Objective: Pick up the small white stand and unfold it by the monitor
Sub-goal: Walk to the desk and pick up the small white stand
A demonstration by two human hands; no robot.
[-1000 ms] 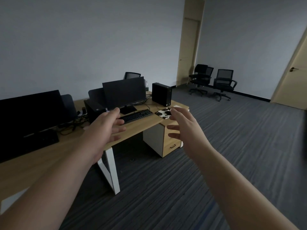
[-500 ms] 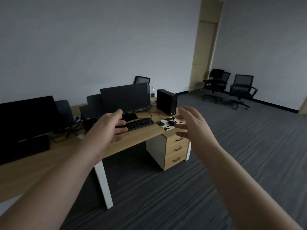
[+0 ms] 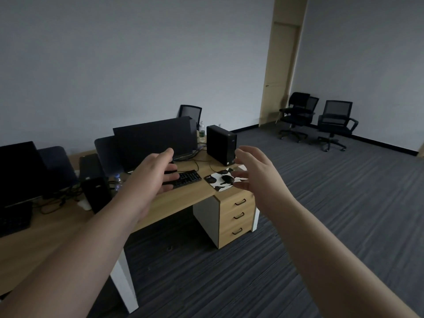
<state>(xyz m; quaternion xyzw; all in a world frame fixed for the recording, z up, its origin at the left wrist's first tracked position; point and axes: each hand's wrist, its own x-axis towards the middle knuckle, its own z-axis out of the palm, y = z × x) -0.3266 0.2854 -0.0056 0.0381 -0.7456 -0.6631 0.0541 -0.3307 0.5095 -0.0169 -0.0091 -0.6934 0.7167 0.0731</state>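
My left hand (image 3: 154, 172) and my right hand (image 3: 253, 171) are held out in front of me, fingers spread, holding nothing. They hover in the air short of the wooden desk (image 3: 183, 198). The black monitor (image 3: 156, 138) stands on the desk behind my left hand. A small pale object (image 3: 241, 167), possibly the white stand, shows at the desk's right corner just past my right fingertips, mostly hidden by them.
On the desk lie a black keyboard (image 3: 188, 177), a cow-pattern mouse pad (image 3: 215, 185) with a dark mouse (image 3: 227, 179), and a black PC tower (image 3: 221, 144). A drawer unit (image 3: 236, 216) sits beneath. A second monitor (image 3: 18, 171) stands left; office chairs (image 3: 335, 120) stand far right.
The desk, monitor and drawer unit have grown larger and shifted in view as I come nearer. Both hands stay raised and open, holding nothing.
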